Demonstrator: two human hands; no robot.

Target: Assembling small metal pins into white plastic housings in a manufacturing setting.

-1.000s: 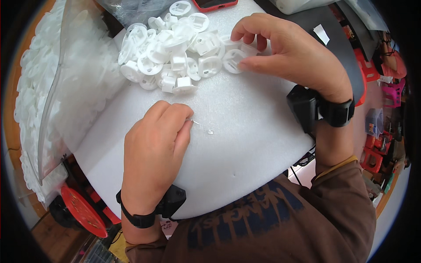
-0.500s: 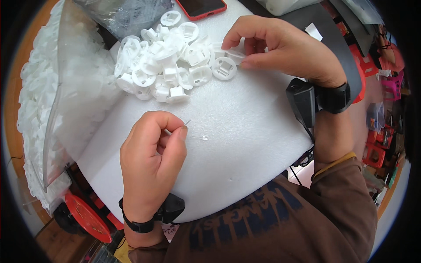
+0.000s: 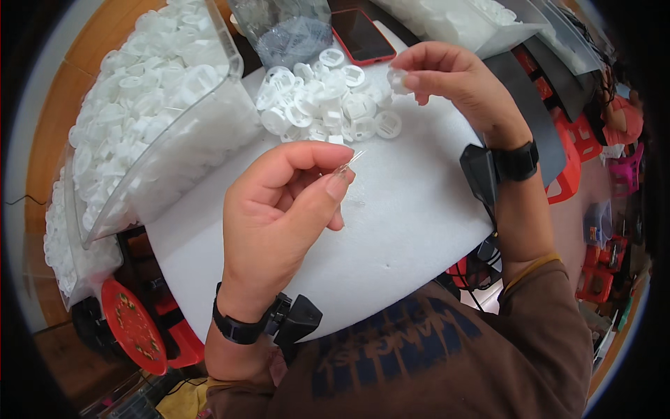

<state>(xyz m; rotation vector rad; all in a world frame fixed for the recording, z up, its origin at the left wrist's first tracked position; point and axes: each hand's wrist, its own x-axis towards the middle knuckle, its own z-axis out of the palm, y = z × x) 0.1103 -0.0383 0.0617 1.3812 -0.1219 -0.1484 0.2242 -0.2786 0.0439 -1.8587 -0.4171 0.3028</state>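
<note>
My left hand (image 3: 276,209) is raised over the white foam sheet (image 3: 412,202), thumb and forefinger pinching a small clear piece with thin wire-like legs (image 3: 356,159). Its exact kind is too small to tell. Between the fingertips of my right hand (image 3: 457,84) is a white round plastic part (image 3: 398,82), partly covered by the thumb. That hand is up at the right of a pile of similar white plastic parts (image 3: 328,101), round discs with slots and box-shaped middles. Another tiny clear piece (image 3: 357,203) lies on the foam beside my left hand.
At the left stands a large clear bin (image 3: 157,150) full of white parts. A grey plastic bag (image 3: 289,35) and a red-edged phone (image 3: 363,36) lie behind the pile. A red round tray (image 3: 132,327) sits low at the left; red stools (image 3: 569,160) stand at the right.
My right hand has lifted a white part away from the pile's right edge. My left hand has risen with the clear piece. The view has shifted, bringing more of the bin into sight.
</note>
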